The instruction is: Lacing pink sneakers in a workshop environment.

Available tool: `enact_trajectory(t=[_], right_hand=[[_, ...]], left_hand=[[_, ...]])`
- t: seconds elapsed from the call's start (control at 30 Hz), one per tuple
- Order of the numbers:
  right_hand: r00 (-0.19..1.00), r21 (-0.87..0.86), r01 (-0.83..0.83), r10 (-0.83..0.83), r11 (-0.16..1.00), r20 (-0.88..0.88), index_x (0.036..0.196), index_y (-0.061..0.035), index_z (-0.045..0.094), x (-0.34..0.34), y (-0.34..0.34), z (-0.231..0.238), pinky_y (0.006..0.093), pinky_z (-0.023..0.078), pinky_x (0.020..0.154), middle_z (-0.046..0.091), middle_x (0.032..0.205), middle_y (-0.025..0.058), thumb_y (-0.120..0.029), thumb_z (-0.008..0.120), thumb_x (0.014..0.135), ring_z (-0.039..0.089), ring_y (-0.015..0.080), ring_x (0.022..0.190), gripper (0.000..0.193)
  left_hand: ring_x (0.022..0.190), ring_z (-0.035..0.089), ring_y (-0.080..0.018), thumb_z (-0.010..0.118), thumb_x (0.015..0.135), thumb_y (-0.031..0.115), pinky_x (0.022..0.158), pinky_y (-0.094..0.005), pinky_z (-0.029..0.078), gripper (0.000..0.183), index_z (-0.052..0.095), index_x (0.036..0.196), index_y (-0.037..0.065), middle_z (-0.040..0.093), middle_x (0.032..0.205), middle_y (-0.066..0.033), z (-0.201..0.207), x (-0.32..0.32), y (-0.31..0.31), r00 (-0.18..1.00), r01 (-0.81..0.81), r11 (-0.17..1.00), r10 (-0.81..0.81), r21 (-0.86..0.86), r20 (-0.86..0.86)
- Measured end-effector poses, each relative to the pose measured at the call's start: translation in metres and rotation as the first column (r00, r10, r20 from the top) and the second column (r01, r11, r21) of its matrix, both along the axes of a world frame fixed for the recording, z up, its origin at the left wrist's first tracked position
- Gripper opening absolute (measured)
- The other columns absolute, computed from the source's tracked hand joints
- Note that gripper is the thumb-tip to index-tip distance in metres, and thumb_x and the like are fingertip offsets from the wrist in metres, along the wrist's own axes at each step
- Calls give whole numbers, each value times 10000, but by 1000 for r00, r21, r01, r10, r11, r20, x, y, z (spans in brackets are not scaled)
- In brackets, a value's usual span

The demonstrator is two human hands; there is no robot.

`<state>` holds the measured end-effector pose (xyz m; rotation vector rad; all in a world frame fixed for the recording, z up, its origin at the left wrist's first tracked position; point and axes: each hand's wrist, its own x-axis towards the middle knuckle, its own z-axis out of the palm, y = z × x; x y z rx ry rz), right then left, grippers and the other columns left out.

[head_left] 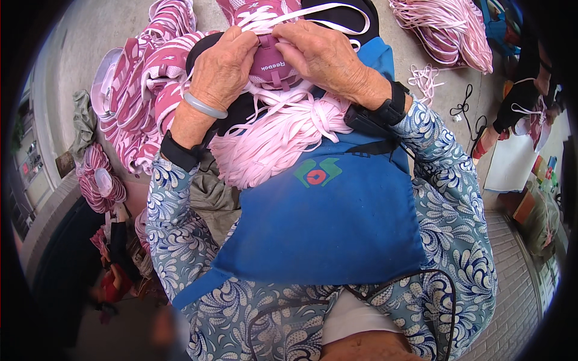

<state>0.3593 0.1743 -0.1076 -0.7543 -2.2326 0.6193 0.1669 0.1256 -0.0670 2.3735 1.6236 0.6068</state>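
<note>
A pink shoe upper [274, 63] lies in front of me with its tongue toward me and a pale shoelace [259, 23] run through its front. My left hand [224, 67] is closed, its fingertips pinching the upper at the left edge of the tongue. Opposite it, my right hand [330, 61] pinches at the tongue's right edge, where the lace seems to run under the fingers; the exact grip is hidden. One long lace end loops out beyond the right hand. Below the upper, a thick bundle of light pink shoelaces [271, 141] rests on my blue apron [331, 225].
Stacks of pink shoe uppers [129, 96] stand at the left, with a smaller stack [101, 177] nearer me. A large lace bundle [448, 30] lies at the far right. Loose pink laces [425, 81] and a black cord [462, 103] are on the floor. Another person [524, 99] sits at the right.
</note>
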Motion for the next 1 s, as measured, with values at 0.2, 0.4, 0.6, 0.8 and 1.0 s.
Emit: enact_trajectory(t=[0.2, 0.4, 0.6, 0.8, 1.0], right_hand=[[996, 53, 42, -46, 998, 82, 1031, -96, 590, 1, -1, 6, 347, 510, 522, 601, 826, 113, -220, 605, 834, 631, 255, 666, 233], [988, 31, 54, -58, 998, 140, 1051, -68, 612, 0, -5, 18, 313, 520, 628, 622, 891, 90, -155, 633, 819, 639, 263, 738, 249], [996, 102, 23, -31, 995, 80, 997, -85, 615, 2, 2, 11, 350, 506, 552, 613, 868, 91, -197, 633, 808, 636, 259, 684, 220], [999, 41, 16, -17, 999, 39, 962, -62, 601, 1, 3, 15, 362, 498, 577, 601, 840, 110, -184, 622, 812, 621, 290, 699, 194], [983, 115, -17, -5, 993, 186, 934, -50, 623, -4, 3, 31, 307, 510, 622, 617, 875, 107, -144, 645, 809, 634, 261, 729, 158]], left_hand=[[688, 594, -304, 595, 814, 112, 577, -387, 483, 99, 575, 907, 84, 534, 826, -89, 10, 6, -10, 985, -147, 989, 146, -12, -92], [597, 523, -175, 620, 802, 19, 546, -279, 418, 50, 599, 848, 16, 484, 714, -71, -12, 21, -13, 947, -257, 964, 238, 63, 215], [611, 574, -224, 639, 787, 81, 563, -309, 446, 69, 617, 848, 59, 525, 749, -85, -5, 27, -13, 855, -326, 933, 360, -155, 373], [581, 503, -100, 658, 804, 79, 554, -226, 429, 91, 618, 870, 31, 503, 699, -26, -10, 21, -5, 829, -358, 930, 359, -88, 429], [624, 520, -112, 669, 786, 77, 582, -230, 438, 113, 623, 887, 54, 515, 731, -30, -14, 24, -5, 856, -350, 935, 345, -61, 385]])
